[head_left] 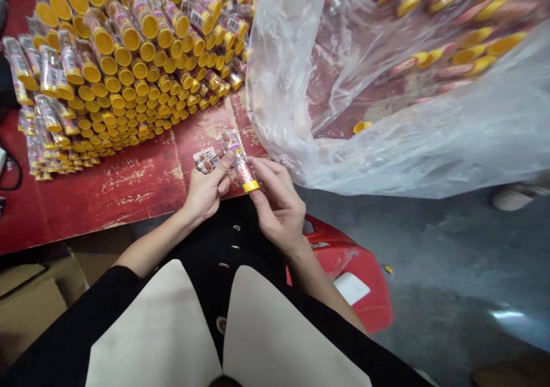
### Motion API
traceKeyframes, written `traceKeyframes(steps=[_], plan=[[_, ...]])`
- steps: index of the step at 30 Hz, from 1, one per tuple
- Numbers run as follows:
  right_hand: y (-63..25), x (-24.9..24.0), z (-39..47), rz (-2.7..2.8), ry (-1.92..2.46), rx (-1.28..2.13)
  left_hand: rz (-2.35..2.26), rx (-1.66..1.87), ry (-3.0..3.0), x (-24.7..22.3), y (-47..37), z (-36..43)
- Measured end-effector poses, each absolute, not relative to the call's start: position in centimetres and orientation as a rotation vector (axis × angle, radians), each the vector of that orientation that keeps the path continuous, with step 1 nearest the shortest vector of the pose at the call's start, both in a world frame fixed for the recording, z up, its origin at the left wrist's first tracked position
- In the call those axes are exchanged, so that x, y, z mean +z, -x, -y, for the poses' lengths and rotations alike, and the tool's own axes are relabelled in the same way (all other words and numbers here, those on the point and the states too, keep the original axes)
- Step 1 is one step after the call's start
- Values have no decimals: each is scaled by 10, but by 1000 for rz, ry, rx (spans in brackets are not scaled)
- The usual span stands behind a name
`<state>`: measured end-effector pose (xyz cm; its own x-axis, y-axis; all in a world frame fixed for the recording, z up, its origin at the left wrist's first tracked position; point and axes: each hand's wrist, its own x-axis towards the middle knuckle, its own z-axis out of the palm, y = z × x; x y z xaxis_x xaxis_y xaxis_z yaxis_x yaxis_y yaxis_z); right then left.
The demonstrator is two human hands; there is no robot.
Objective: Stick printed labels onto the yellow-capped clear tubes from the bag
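Between my two hands is a small clear tube with a yellow cap (244,172), its capped end tilted down toward me. My left hand (206,192) pinches its upper part with the thumb on top. Several small printed cards (206,159) also stick out from that hand, by the fingers. My right hand (279,203) grips the tube near the yellow cap, thumb at the cap and fingers along the side. The tube's printed label shows pink and purple, but its wording is too small to read.
A large stack of yellow-capped tubes (129,94) covers the back left of the worn red table (141,186). At right, a big clear plastic bag (283,89) holds loose tubes. A red stool (369,266) with a white object on it stands below right; cardboard boxes (34,301) lie lower left.
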<state>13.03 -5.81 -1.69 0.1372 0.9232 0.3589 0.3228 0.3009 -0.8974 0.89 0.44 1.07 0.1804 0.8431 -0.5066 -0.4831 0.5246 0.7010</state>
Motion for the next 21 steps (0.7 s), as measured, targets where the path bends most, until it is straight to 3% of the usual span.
traceKeyframes(steps=[8, 21], plan=[[-124, -19, 47, 1218, 1292, 360, -979, 940, -522, 15, -5, 5], [-112, -19, 43, 1119, 1350, 324, -1015, 962, -525, 12, -5, 12]])
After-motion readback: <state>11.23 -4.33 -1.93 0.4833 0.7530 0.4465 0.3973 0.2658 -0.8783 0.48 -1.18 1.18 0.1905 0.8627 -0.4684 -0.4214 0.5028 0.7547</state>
